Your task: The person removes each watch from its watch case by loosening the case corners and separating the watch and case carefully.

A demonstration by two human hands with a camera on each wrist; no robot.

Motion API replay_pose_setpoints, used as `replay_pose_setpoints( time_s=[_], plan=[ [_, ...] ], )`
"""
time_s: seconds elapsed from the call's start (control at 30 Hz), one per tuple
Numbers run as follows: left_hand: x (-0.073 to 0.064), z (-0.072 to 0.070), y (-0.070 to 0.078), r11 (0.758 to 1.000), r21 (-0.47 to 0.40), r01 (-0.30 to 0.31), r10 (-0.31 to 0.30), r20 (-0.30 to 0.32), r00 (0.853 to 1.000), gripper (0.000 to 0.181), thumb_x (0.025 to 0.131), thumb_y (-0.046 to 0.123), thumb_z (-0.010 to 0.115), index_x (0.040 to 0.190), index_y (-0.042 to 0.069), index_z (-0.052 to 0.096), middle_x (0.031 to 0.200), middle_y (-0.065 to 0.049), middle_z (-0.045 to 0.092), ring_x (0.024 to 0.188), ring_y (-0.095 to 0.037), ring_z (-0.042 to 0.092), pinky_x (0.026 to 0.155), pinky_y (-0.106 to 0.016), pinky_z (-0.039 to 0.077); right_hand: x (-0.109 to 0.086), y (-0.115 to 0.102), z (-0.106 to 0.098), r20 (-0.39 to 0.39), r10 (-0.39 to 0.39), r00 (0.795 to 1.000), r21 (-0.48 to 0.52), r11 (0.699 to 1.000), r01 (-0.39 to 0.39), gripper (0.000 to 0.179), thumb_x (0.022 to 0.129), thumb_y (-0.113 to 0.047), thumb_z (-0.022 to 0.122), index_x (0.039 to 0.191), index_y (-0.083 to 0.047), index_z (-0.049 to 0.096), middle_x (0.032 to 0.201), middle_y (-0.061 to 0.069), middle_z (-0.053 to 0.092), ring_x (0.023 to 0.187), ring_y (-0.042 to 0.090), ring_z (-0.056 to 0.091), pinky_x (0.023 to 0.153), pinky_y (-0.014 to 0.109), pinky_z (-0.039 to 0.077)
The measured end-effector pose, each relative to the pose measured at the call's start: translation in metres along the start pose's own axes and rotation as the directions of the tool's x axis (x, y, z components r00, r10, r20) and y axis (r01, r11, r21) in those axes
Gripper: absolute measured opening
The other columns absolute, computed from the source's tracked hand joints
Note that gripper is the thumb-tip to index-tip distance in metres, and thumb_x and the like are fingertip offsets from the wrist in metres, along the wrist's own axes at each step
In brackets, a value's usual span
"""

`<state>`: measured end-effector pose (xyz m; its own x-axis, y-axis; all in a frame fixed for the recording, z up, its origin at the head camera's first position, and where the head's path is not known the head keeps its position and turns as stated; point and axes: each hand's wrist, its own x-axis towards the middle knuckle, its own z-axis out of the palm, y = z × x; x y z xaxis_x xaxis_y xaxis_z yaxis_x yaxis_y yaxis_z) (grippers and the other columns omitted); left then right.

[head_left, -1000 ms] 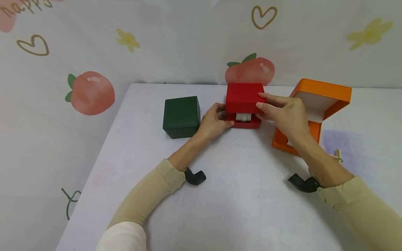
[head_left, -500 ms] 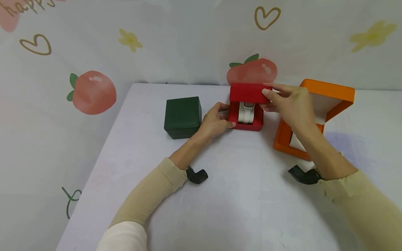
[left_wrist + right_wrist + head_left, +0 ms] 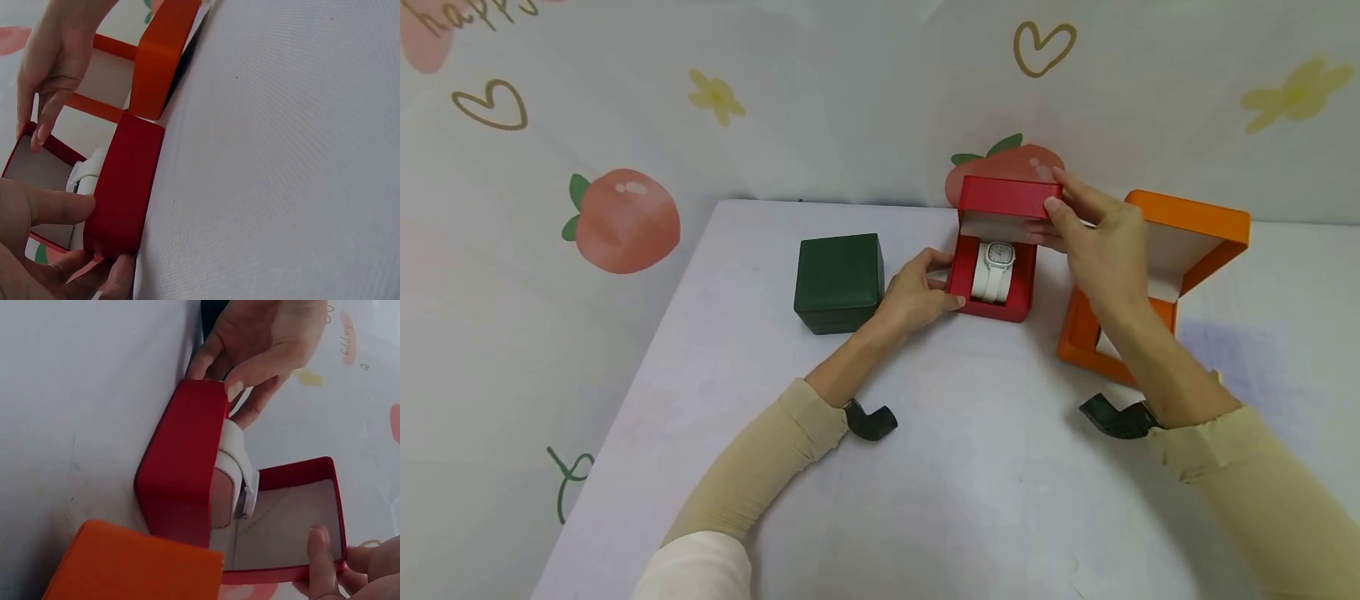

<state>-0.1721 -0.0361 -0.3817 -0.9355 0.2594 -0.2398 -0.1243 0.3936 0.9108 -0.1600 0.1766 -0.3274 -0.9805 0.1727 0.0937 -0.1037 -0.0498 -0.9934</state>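
The red box (image 3: 996,313) stands right of centre in the upper half of the frame, with its lid (image 3: 1011,197) tilted up and 1 white watch (image 3: 998,265) wrapped in its base. The left hand (image 3: 917,293) grips the base's left side, fingers curled round the wall near the front corner, probably to stop it sliding. The right hand (image 3: 1101,242) pinches the right end of the lid between its fingers, at least 1 of them inside against the pale lining; this seems to keep it raised.

To the right, the orange box (image 3: 1078,352) sits with its lid up, partly hidden by the right forearm; the closed green box (image 3: 838,283) is left of the left hand. The gaps between the 3 boxes likely give both hands room.

The pale desk (image 3: 955,500) meets a whitish wall (image 3: 850,108) printed with fruit, flowers and hearts.
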Motion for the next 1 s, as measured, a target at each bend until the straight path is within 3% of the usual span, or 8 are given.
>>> replay_pose_setpoints(
  time_s=[0.13, 0.33, 0.47, 0.63, 0.77, 0.9, 1.0],
  plan=[
    [-0.001, 0.000, 0.000, 1.000, 0.011, -0.001, 0.001, 0.000, 1.000, 0.050, 0.086, 0.005, 0.072, 0.133, 0.009, 0.053, 0.132, -0.005, 0.055, 0.107, -0.019, 0.060, 0.080, -0.028, 0.055, 0.000, 0.003, -0.002, 0.032, -0.028, 0.999, 0.003, 1.000, 0.028, 0.055, 0.091, -0.011, 0.071, 0.142, -0.012, 0.053, 0.140, 0.020, 0.055, 0.083, 0.011, 0.074, 0.076, 0.022, 0.056],
    [-0.001, 0.001, 0.000, 1.000, 0.023, 0.001, 0.000, -0.008, 1.000, 0.050, 0.087, 0.007, 0.073, 0.133, 0.010, 0.053, 0.133, -0.004, 0.055, 0.107, -0.018, 0.059, 0.081, -0.028, 0.054, 0.000, 0.006, -0.002, 0.046, -0.077, 0.996, -0.127, 0.988, 0.083, 0.059, 0.091, -0.011, 0.071, 0.145, -0.017, 0.049, 0.145, 0.016, 0.051, 0.089, 0.008, 0.072, 0.082, 0.019, 0.054],
    [0.000, 0.001, -0.001, 1.000, 0.018, -0.003, 0.003, -0.012, 1.000, 0.050, 0.087, 0.007, 0.073, 0.133, 0.011, 0.054, 0.133, -0.003, 0.055, 0.108, -0.018, 0.058, 0.081, -0.029, 0.054, 0.003, 0.009, 0.000, 0.041, -0.109, 0.993, -0.162, 0.980, 0.114, 0.058, 0.093, -0.011, 0.068, 0.147, -0.016, 0.046, 0.146, 0.013, 0.050, 0.095, 0.009, 0.072, 0.085, 0.020, 0.053],
    [0.000, 0.002, -0.002, 1.000, 0.027, 0.000, 0.000, -0.013, 1.000, 0.050, 0.087, 0.008, 0.073, 0.133, 0.013, 0.054, 0.133, -0.002, 0.055, 0.109, -0.018, 0.057, 0.081, -0.030, 0.053, 0.007, 0.012, 0.002, 0.039, -0.099, 0.994, -0.258, 0.960, 0.105, 0.060, 0.098, -0.014, 0.062, 0.152, -0.018, 0.036, 0.151, 0.004, 0.045, 0.104, 0.012, 0.070, 0.092, 0.019, 0.051],
    [0.001, 0.002, -0.002, 0.999, 0.038, -0.005, 0.006, -0.013, 1.000, 0.050, 0.087, 0.008, 0.073, 0.133, 0.013, 0.054, 0.133, -0.002, 0.055, 0.109, -0.017, 0.057, 0.082, -0.031, 0.053, 0.008, 0.012, 0.001, 0.068, -0.051, 0.996, -0.417, 0.906, 0.074, 0.068, 0.099, -0.018, 0.061, 0.156, -0.028, 0.024, 0.156, -0.005, 0.036, 0.115, 0.017, 0.065, 0.090, 0.015, 0.050],
    [0.001, 0.001, -0.001, 0.999, 0.049, -0.011, 0.012, -0.016, 1.000, 0.050, 0.087, 0.008, 0.073, 0.134, 0.013, 0.054, 0.133, -0.002, 0.055, 0.108, -0.017, 0.057, 0.081, -0.031, 0.053, 0.007, 0.011, 0.000, 0.110, 0.009, 0.994, -0.554, 0.831, 0.054, 0.078, 0.098, -0.022, 0.061, 0.156, -0.038, 0.011, 0.160, -0.011, 0.026, 0.122, 0.023, 0.061, 0.094, 0.026, 0.052],
    [0.001, 0.001, -0.002, 0.998, 0.056, -0.015, 0.016, -0.017, 1.000, 0.051, 0.087, 0.008, 0.073, 0.134, 0.013, 0.054, 0.134, -0.002, 0.055, 0.108, -0.017, 0.056, 0.081, -0.031, 0.052, 0.006, 0.010, 0.000, 0.136, 0.058, 0.989, -0.599, 0.800, 0.036, 0.084, 0.098, -0.024, 0.061, 0.155, -0.044, 0.002, 0.161, -0.014, 0.020, 0.123, 0.024, 0.060, 0.092, 0.030, 0.054]
  ],
)
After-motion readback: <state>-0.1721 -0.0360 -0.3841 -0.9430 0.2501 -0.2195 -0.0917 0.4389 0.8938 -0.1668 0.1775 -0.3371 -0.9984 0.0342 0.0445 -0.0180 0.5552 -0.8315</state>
